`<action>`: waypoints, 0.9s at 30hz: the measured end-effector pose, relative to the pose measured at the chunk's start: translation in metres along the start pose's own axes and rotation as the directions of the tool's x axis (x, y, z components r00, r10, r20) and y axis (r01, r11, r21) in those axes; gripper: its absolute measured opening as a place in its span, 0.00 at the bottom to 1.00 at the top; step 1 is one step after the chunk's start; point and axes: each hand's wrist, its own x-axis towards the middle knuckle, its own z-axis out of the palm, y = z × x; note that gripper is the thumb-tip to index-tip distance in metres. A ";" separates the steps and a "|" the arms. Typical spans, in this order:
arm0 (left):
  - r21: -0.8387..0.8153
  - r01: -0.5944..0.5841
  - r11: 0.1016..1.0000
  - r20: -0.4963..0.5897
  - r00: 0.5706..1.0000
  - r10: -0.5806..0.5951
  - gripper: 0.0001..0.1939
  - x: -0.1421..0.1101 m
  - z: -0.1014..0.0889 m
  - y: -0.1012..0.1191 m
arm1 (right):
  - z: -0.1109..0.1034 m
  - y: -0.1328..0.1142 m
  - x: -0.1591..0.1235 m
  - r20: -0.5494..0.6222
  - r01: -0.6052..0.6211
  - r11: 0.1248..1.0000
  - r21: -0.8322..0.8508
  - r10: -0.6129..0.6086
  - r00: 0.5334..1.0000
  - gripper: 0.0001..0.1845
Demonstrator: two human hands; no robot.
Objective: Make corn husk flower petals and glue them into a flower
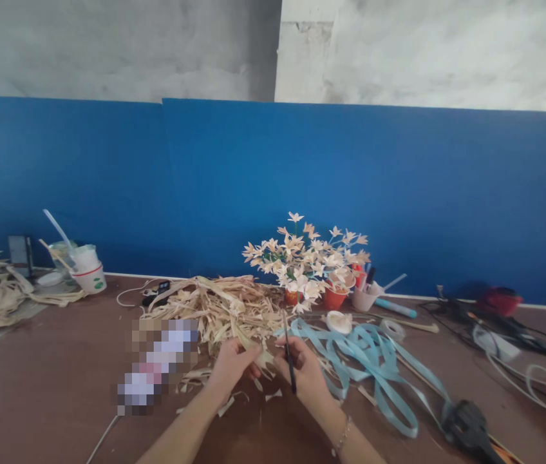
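Note:
My left hand point(232, 368) is closed, thumb against the fingers, pinching a pale dried husk strip point(266, 359) in front of the pile. My right hand point(308, 372) grips a slim dark pointed tool point(288, 354), its tip directed away from me; its exact kind cannot be made out. Just beyond both hands lies a heap of dried corn husks point(215, 303), with small cut scraps point(226, 406) scattered nearer to me. Cream star-shaped husk flowers point(297, 258) stand in small orange-red pots point(335, 298) behind the right hand.
Loops of light blue ribbon point(384, 367) lie to the right. A small white dish point(339, 322), a tape roll point(392, 330) and a cup of tools point(364, 296) stand farther back. Cables point(534, 380) run at far right. A blurred-out phone-like object point(157, 367) and another cup point(90, 278) are left.

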 end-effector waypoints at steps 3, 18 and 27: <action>0.002 -0.008 1.000 0.010 1.000 0.008 0.11 -0.001 0.000 0.000 | 0.000 -0.005 -0.001 0.001 -0.059 0.998 0.037 0.059 0.998 0.18; -0.022 -0.031 0.999 -0.118 0.993 0.028 0.15 0.006 -0.006 -0.004 | -0.005 0.007 0.003 -0.079 0.003 0.999 -0.045 -0.007 0.997 0.17; -0.135 -0.091 0.987 -0.309 0.950 0.045 0.14 0.009 -0.014 0.004 | -0.003 0.011 -0.002 0.219 -0.049 0.997 -0.056 0.060 0.974 0.17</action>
